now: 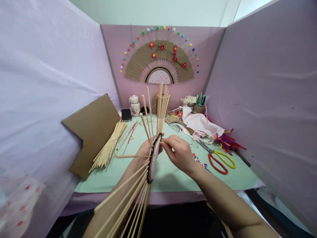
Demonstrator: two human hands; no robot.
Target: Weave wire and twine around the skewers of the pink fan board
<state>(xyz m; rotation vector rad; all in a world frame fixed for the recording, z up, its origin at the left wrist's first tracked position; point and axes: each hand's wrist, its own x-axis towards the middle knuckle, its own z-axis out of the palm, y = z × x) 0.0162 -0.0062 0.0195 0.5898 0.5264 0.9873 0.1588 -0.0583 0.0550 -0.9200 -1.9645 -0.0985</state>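
Head view. Held up over the near middle of the counter (175, 181): half-round piece (155, 159), nearly edge-on, pale-faced, with black trim (149, 173) along the curved side. Supported from behind by left hand (143, 150), fingers curled round it. At its far edge, right hand (178, 151), thumb and forefinger pinched together; cannot tell what, if anything, between the tips. Already set along the trim: pale sticks (162, 112), crowded toward far and near ends. Judged incomplete mid-row: one lone stick (133, 156) pointing left, gaps either side. Bare of brown band and coloured balls, unlike fan (136, 62) on far partition. Left on counter: bundle of similar sticks (109, 145) beside leaning cardboard (91, 120). Right: scissors (211, 151), pipe cleaners (229, 142) beyond
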